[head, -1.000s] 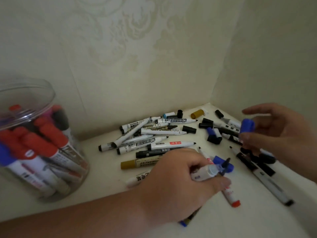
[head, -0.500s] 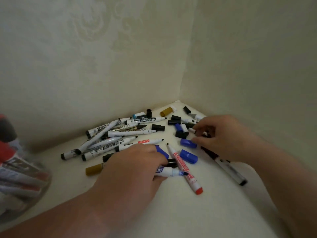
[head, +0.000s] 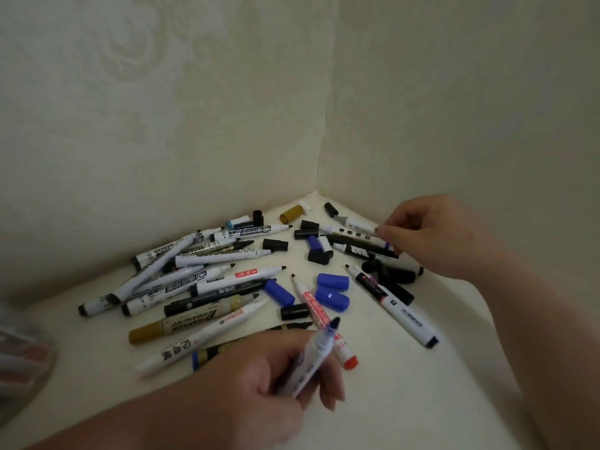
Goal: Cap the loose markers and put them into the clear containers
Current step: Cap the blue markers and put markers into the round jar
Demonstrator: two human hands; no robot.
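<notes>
1. Cream surface (head: 406, 404) met two pale patterned walls (head: 227, 125) in a corner, and the loose markers (head: 194, 280) lay scattered across it, most with bare tips.
2. The left hand (head: 269, 381) was at the near edge of the heap, fingers curled round the white barrel of a blue-tipped marker (head: 313, 358). Its uncapped tip pointed up and away from the person.
3. The right hand (head: 431, 235) reached to the far right of the pile, by the wall. Thumb and forefinger were drawn close together at the rear end of a white marker with black squares (head: 350, 231); whether they truly gripped it I cannot tell.
4. Two blue caps (head: 332, 281) lay side by side, touching, between the hands and just beside a red-ended marker (head: 316, 306).
5. Black caps (head: 275, 244) lay loose among the barrels, and a gold cap (head: 291, 213) sat near the corner.
6. One clear container (head: 19, 352) showed only as a blurred sliver at the left edge, well apart from both hands.
</notes>
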